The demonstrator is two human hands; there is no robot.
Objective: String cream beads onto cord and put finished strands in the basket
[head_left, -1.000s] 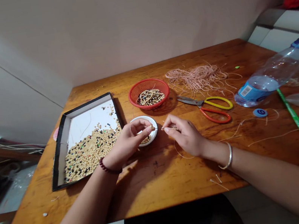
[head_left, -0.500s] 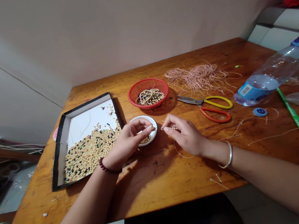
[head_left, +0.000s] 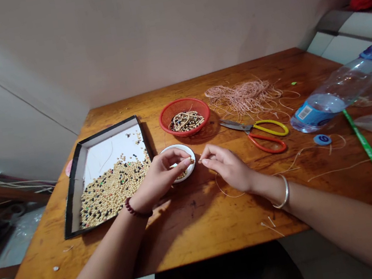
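Over the white bowl (head_left: 193, 170), my left hand (head_left: 163, 174) is closed in a pinch on a small bead (head_left: 191, 161) at its thumb and fingertip. Facing it a short gap away, my right hand (head_left: 228, 168) has thumb and forefinger pressed together on a thin string (head_left: 221, 190), which loops down below the palm onto the table. The string's tip between the two hands is too small to make out clearly. Pale and dark beads (head_left: 116, 189) fill the lower part of a black-rimmed tray (head_left: 69, 197) left of my left hand.
Behind the bowl stands a red basket (head_left: 187, 131) of strung beads. Scissors (head_left: 267, 137) and a tangle of pink string (head_left: 246, 96) lie right of it. A plastic bottle (head_left: 335, 90), a blue cap (head_left: 322, 139) and a green strip (head_left: 367, 147) are further right.
My right fingers have closed in slightly, and the beads seen under them before are now hidden. The dark bit between the hands shows less. My left hand has barely moved.
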